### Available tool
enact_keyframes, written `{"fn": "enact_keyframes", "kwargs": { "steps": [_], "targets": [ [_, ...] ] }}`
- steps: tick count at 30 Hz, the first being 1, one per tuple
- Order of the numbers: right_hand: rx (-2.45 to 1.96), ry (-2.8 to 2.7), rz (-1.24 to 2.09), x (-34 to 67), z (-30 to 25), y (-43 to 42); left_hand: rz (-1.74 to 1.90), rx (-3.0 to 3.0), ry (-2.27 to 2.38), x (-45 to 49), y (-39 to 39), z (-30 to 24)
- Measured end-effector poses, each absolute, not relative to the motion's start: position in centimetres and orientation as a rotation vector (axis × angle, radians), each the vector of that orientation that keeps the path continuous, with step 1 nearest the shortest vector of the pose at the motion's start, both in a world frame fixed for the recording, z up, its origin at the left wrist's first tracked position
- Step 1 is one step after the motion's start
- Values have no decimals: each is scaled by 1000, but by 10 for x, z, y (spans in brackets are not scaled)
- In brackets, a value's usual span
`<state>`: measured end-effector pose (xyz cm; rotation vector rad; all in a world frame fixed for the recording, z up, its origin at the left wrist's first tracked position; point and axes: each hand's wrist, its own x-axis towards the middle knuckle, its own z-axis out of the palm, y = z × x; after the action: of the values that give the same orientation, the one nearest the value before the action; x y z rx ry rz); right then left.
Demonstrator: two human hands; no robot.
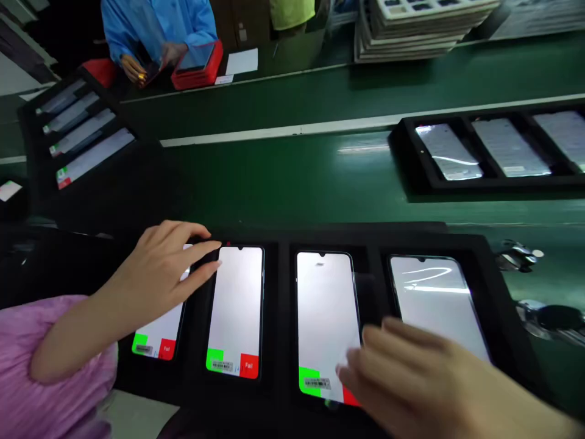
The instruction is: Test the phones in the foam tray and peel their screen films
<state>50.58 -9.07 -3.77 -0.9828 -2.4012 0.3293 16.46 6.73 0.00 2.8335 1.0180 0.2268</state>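
Observation:
Several smartphones lie face up in the slots of a black foam tray (286,317). My left hand (158,274) reaches over the leftmost phone (158,326), fingers apart, with its fingertips at the upper left edge of the second phone (237,305). Blurred by motion, my right hand (411,378) hovers over the lower right of the third phone (326,317) and partly covers the rightmost phone (434,299). The three phones on the left show white screens with green and red boxes; "Fail" is legible on two. The rightmost phone's lower part is hidden.
A second phone tray (406,158) sits at the back right, another tray (114,158) at the left. Metal fittings (518,256) stand right of my tray. Across the green bench (283,177), a person in blue (158,24) handles something beside a red case (196,76); stacked trays (411,36) stand nearby.

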Motion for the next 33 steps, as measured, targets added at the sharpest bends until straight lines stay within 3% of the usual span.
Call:
{"fn": "enact_keyframes", "kwargs": {
  "steps": [5,10,25,33],
  "targets": [
    [-1327,-1846,737,531,-28,-19,270,2782,1132,171,82,-15],
    [-1447,-1436,945,538,-21,-8,246,2870,1154,175,80,-15],
    [-1325,-1510,968,529,-30,-45,476,2765,1061,178,79,-17],
    [-1529,-1866,580,521,-41,-58,465,2858,956,176,67,-9]
  ]
}}
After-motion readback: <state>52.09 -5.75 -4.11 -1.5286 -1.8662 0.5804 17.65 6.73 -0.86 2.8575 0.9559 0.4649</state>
